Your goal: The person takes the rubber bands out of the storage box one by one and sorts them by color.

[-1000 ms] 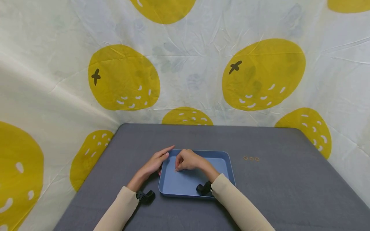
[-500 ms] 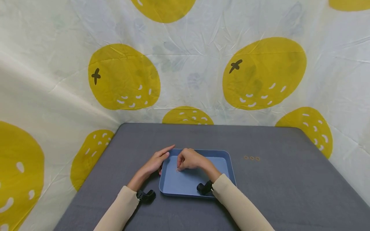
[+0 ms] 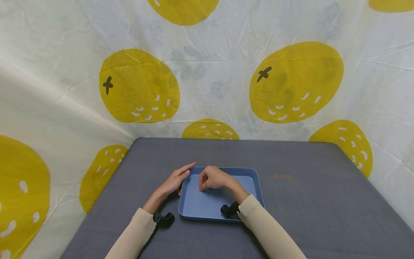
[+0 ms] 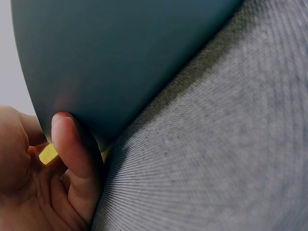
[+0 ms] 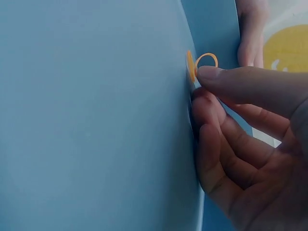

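Observation:
A shallow blue tray (image 3: 200, 210) lies on the grey tabletop. My left hand (image 3: 173, 183) holds its left side near the far corner, thumb over the rim. In the left wrist view, one curled finger (image 4: 72, 144) presses the tray's outer wall. Inside the tray, my right hand (image 3: 211, 178) pinches a thin orange rubber band (image 5: 208, 56) between thumb and fingertips, close over the floor. A second orange loop (image 5: 190, 66) shows nearly edge-on beside it, low at the tray floor. The remaining right fingers are curled in against the floor.
Three similar orange rubber bands (image 3: 282, 177) lie in a row on the tabletop (image 3: 323, 201), right of the tray. A white curtain (image 3: 213, 72) with yellow fruit prints hangs behind the table. Black wrist cameras (image 3: 229, 210) sit close to the sleeves.
My right hand has shifted very slightly to the right inside the tray, still pinching at the floor. The left hand keeps its place on the tray's side.

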Tool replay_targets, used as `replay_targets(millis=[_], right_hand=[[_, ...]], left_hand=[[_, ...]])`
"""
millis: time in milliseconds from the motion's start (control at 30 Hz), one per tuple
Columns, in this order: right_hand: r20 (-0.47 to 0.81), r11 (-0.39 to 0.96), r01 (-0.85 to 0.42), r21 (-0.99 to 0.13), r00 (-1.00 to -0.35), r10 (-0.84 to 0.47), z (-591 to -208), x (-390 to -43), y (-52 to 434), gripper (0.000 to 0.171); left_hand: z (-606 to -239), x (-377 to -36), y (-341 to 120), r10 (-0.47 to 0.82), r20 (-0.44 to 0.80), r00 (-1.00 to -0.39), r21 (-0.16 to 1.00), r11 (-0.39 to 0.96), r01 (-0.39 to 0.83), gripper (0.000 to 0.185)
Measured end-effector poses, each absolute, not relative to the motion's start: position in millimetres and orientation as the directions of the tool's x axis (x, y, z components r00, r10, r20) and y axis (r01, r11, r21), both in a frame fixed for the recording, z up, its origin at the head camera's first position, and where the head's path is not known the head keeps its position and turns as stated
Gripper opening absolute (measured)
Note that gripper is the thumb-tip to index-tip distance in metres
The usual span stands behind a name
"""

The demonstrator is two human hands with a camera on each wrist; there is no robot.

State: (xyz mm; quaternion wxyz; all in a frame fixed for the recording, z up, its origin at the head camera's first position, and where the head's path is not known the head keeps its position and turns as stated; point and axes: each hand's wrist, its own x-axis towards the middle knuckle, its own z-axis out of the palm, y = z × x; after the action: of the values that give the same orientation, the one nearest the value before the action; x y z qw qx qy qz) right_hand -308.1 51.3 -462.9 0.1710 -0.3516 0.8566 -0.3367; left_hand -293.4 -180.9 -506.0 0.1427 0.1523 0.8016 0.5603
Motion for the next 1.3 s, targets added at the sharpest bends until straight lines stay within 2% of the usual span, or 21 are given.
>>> replay_targets(millis=[333, 633, 1300], right_hand=[[-0.053, 0.503, -0.455, -0.734, -0.7, -0.712, -461.8, -308.7, 55.6, 0.01], [-0.049, 0.501, -0.476, -0.723, -0.688, -0.724, -454.7, -307.7, 57.5, 0.009], [-0.011, 0.504, -0.494, -0.709, -0.707, -0.707, -407.7, -301.9, 93.7, 0.005]], left_hand=[[-507.4, -292.5, -178.7, 0.398, -0.065, -0.915, 0.935, 0.345, 0.084, 0.047], [-505.8, -291.8, -178.6, 0.407, -0.061, -0.911, 0.939, 0.334, 0.086, 0.047], [-506.8, -291.4, -180.4, 0.421, -0.065, -0.905, 0.943, 0.322, 0.082, 0.049]])
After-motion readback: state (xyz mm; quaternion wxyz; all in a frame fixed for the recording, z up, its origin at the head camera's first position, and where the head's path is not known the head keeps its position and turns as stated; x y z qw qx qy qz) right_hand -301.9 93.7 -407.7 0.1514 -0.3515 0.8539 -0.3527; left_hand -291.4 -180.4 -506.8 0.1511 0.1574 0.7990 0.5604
